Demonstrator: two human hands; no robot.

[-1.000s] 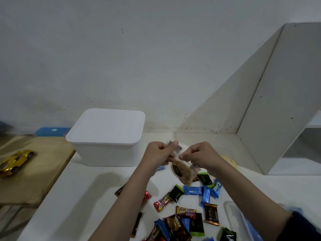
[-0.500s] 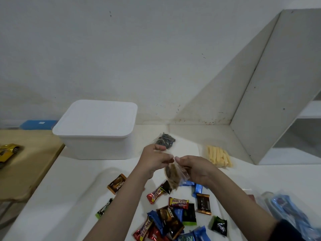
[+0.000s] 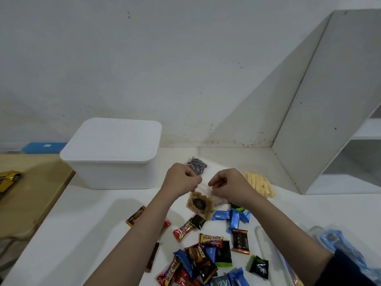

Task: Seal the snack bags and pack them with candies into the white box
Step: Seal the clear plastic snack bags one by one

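My left hand [image 3: 181, 178] and my right hand [image 3: 228, 186] pinch the top edge of a clear snack bag [image 3: 200, 203] holding brown cookies, which hangs just above the white table. The white box [image 3: 111, 168] stands behind my left hand with its lid on. A second bag of dark round snacks [image 3: 196, 165] lies beyond my hands. A bag of pale yellow sticks [image 3: 260, 185] lies to the right. Several wrapped candies [image 3: 206, 254] are scattered on the table below my hands.
A wooden board [image 3: 31, 195] with a yellow toy car [image 3: 8, 178] lies at the left. A white shelf unit [image 3: 338, 112] rises at the right. Clear plastic with blue items [image 3: 338, 244] lies at the lower right. A blue box [image 3: 44, 147] sits by the wall.
My hands have spread slightly apart along the top of the cookie bag. The view has shifted, so the dark snack bag and the yellow sticks show beyond my hands.
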